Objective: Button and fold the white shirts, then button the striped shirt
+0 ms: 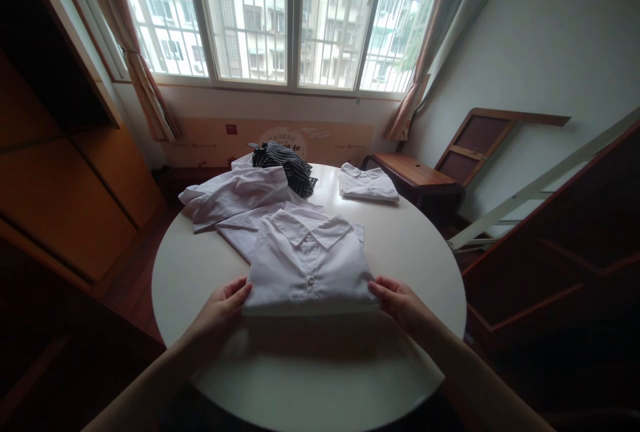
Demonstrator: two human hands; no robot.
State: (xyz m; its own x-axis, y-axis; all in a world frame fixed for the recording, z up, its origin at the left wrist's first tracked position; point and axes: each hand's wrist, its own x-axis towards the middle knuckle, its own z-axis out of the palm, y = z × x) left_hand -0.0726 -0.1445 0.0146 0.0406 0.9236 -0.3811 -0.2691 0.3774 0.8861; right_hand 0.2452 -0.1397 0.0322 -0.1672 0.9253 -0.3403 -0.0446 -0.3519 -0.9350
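A white button-up shirt (310, 272), folded into a neat rectangle with its collar toward the window, is between my two hands over the round table. My left hand (225, 302) pinches its near left corner, thumb and fingers closed on the cloth. At the near right corner, my right hand (397, 299) grips the shirt the same way. The shirt's front edge seems slightly raised, with a shadow below it. Behind it lies a loose heap of unfolded white garments (240, 192), with a black striped cloth (285, 165) on top. Another folded white shirt (369, 183) rests at the far right.
The round white table (320, 379) carries all the clothes. A wooden bench (415, 171) stands beyond its right side. Wooden cabinets (100, 199) are on the left, and a dark wooden panel (565, 252) leans at right. A barred window with curtains (140, 85) is ahead.
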